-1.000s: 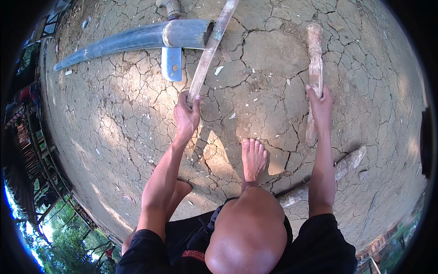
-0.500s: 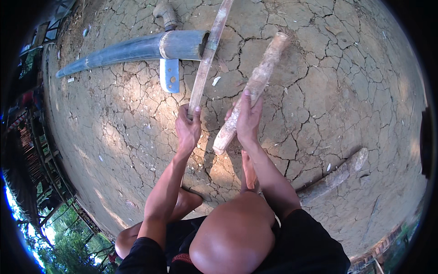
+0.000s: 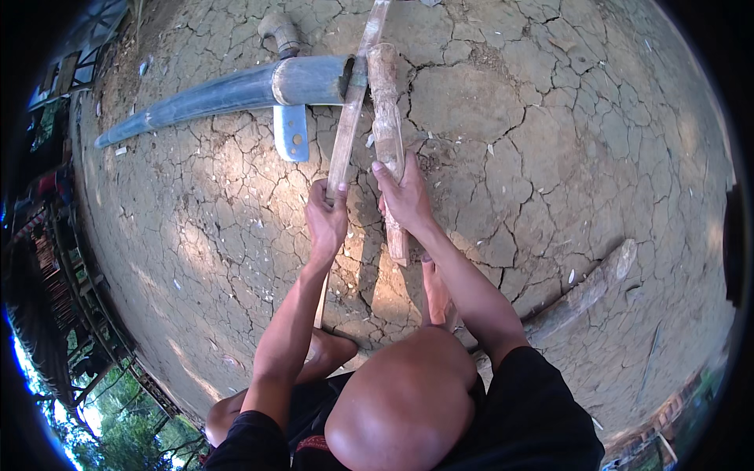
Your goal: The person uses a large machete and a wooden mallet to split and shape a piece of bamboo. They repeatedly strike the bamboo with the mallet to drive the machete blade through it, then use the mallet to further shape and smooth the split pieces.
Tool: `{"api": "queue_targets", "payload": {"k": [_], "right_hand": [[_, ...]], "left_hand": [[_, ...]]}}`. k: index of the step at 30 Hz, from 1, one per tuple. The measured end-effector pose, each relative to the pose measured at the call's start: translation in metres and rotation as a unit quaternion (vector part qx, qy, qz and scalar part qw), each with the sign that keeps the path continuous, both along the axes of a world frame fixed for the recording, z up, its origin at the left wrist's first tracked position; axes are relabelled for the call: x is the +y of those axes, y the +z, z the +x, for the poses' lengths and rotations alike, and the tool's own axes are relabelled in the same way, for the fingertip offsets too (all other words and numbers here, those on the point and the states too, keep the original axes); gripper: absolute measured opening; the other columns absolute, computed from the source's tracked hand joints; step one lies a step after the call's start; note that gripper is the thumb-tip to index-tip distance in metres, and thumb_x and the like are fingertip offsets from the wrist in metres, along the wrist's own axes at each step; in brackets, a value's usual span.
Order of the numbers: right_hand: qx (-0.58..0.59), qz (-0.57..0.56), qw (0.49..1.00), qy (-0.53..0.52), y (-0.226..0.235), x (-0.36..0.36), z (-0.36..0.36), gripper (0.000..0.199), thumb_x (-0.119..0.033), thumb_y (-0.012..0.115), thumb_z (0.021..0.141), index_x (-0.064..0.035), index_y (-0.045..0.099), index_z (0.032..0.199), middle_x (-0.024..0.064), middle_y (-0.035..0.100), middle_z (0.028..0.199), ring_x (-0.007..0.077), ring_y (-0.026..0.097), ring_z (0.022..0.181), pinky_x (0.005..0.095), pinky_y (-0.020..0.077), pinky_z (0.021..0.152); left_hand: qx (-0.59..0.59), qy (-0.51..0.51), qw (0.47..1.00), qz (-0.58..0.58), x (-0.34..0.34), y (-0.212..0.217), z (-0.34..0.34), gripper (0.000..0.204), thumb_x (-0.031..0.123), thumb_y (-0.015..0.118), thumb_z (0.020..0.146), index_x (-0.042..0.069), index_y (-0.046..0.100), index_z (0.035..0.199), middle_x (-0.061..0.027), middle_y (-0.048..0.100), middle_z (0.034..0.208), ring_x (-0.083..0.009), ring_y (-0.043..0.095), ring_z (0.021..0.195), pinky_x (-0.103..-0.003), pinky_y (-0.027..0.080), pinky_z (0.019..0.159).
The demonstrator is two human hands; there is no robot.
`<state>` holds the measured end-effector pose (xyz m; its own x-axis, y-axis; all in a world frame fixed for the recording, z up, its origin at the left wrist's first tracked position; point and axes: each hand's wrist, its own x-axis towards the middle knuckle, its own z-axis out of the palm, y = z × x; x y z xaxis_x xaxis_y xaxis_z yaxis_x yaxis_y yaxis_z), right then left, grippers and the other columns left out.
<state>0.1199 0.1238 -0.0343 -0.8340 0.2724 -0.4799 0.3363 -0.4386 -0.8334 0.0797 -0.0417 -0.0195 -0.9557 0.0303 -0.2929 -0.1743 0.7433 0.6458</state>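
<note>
My left hand is closed around a long, flat wooden strip, which runs up past the end of the bamboo pole. Its lower end shows below the hand beside my forearm. To the right, my right hand grips a thick, rough-barked stick around its lower half. The stick stands almost parallel to the strip, its upper part close against the strip's right side. A thick bamboo pole lies at the upper left. A cleaver-like knife with a wide blade and a curved handle crosses under it.
Another log lies on the ground at the lower right. Cracked dry earth spreads all around, with small pale chips on it. My bent knee and bare foot are close below my hands. Wooden structures line the left edge.
My right hand has swung the thick stick from a rightward slant to nearly upright, bringing its top left beside the strip. My left hand has stayed almost in place.
</note>
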Motion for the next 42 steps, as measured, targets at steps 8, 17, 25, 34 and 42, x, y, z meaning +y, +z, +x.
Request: {"api": "queue_targets", "payload": {"k": [8,17,25,34,42], "right_hand": [[0.014,0.075,0.986,-0.146,-0.021,0.005,-0.012,0.044,-0.036,0.062,0.099,-0.0033,0.038,0.114,0.0078,0.058,0.071,0.0153,0.061,0.052,0.0308,0.0493,0.044],[0.007,0.04,0.983,-0.178,-0.008,0.028,-0.026,0.049,-0.037,0.064,0.098,-0.0024,0.038,0.118,0.0079,0.058,0.07,0.0151,0.058,0.047,0.0306,0.0482,0.041],[-0.011,0.091,0.995,0.043,-0.002,0.04,-0.036,0.04,-0.032,0.064,0.098,-0.0044,0.04,0.114,0.0092,0.059,0.076,0.0147,0.059,0.048,0.0304,0.0478,0.042],[0.016,0.048,0.994,-0.097,-0.014,0.043,-0.031,0.037,-0.031,0.065,0.099,-0.0034,0.042,0.106,0.006,0.054,0.073,0.0134,0.056,0.044,0.0289,0.0451,0.039],[-0.013,-0.004,0.959,-0.284,0.005,-0.002,-0.035,0.041,-0.033,0.061,0.1,-0.0008,0.038,0.114,0.01,0.056,0.074,0.016,0.057,0.047,0.0319,0.0481,0.041]], "left_hand": [[-0.021,0.007,1.0,-0.002,0.004,0.007,0.0,0.049,0.048,0.063,0.097,-0.001,0.061,0.101,-0.0088,0.06,0.073,-0.017,0.054,0.063,-0.038,0.045,0.06],[-0.023,0.028,0.999,0.014,-0.001,0.001,0.002,0.048,0.049,0.064,0.096,0.001,0.059,0.1,-0.0029,0.054,0.073,-0.0117,0.046,0.062,-0.033,0.039,0.055],[-0.018,0.049,0.998,0.043,0.006,-0.012,0.003,0.047,0.049,0.063,0.097,0.002,0.058,0.1,0.001,0.049,0.069,-0.0093,0.044,0.058,-0.03,0.036,0.05],[-0.019,0.026,0.999,0.005,-0.01,0.003,-0.01,0.054,0.052,0.066,0.094,-0.001,0.062,0.103,-0.0023,0.058,0.076,-0.0103,0.048,0.065,-0.03,0.04,0.058],[-0.037,0.048,0.998,-0.002,-0.011,0.01,-0.009,0.054,0.052,0.066,0.094,-0.001,0.061,0.103,-0.0029,0.058,0.076,-0.0109,0.047,0.065,-0.031,0.041,0.059]]}}
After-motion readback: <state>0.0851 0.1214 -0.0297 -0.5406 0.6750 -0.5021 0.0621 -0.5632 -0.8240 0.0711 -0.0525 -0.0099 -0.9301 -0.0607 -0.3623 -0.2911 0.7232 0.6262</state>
